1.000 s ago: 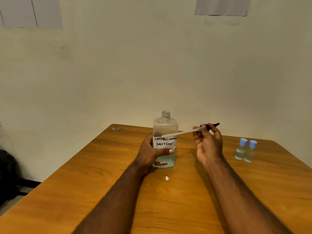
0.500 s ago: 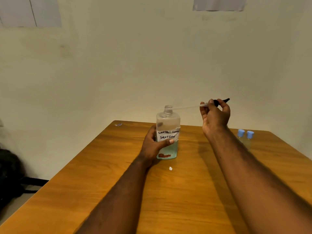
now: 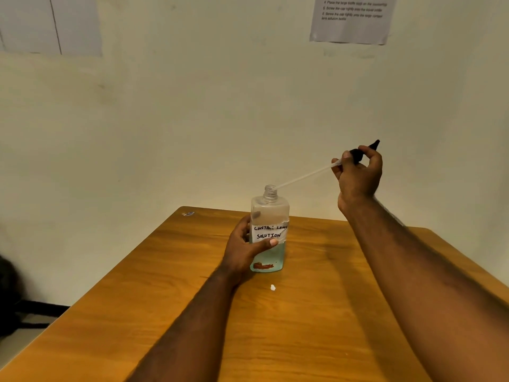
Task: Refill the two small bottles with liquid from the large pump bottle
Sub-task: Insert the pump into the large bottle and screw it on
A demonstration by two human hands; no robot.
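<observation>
- While the left hand [image 3: 242,244] grips the large bottle [image 3: 270,210] upright on the table [image 3: 316,326], its neck stands uncapped.
- Right hand [image 3: 358,177], up and to the right, pinches the black pump head [image 3: 358,154].
- Dip tube [image 3: 303,176] slants down, its tip at the bottle's neck rim.

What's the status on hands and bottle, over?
Left hand grips the large clear labelled bottle, upright on the wooden table. Right hand pinches the black pump head, clear dip tube tip at the open neck. Small bottles out of view.
</observation>
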